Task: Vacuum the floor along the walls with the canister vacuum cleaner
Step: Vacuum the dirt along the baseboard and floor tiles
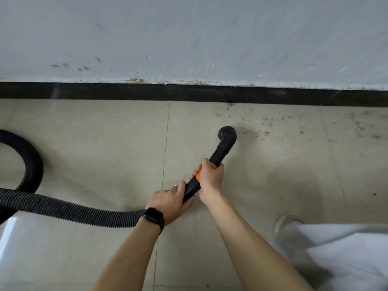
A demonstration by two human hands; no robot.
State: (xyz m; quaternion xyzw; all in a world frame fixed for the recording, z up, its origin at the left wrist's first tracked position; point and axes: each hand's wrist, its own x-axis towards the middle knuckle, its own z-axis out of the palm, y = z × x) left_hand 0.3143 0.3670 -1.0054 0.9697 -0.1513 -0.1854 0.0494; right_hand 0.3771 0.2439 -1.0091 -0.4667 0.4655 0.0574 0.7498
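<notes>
- The pale wall [189,34] fills the top of my feed, scuffed and stained near its lower edge.
- Below it I see the beige tiled floor [94,143], with a thin grout line running from the wall towards me.
- White fabric [336,248] covers the lower right corner, with the toe of a light shoe [285,221] showing just above it.
- The black ribbed hose [73,211] lies on the floor from the left edge, loops at far left, and runs in to the left wrist.
- A dark baseboard [84,90] lines the foot of the wall across the whole frame.
- The black wand [218,155], with its orange collar [198,174], slants up to the right, away from me.
- My left hand [170,203] grips the wand's rear end, fingers wrapped round it.
- My right hand [210,178] grips further forward, fingers curled over the orange collar.
- The round brush nozzle [227,133] at the wand's tip sits at the floor, near the baseboard but apart from it.
- Dark dirt specks [266,133] scatter on the tile just right of the nozzle and on along the baseboard.
- A black watch [152,217] sits on the left wrist.
- A ring [174,186] shows on a left finger.
</notes>
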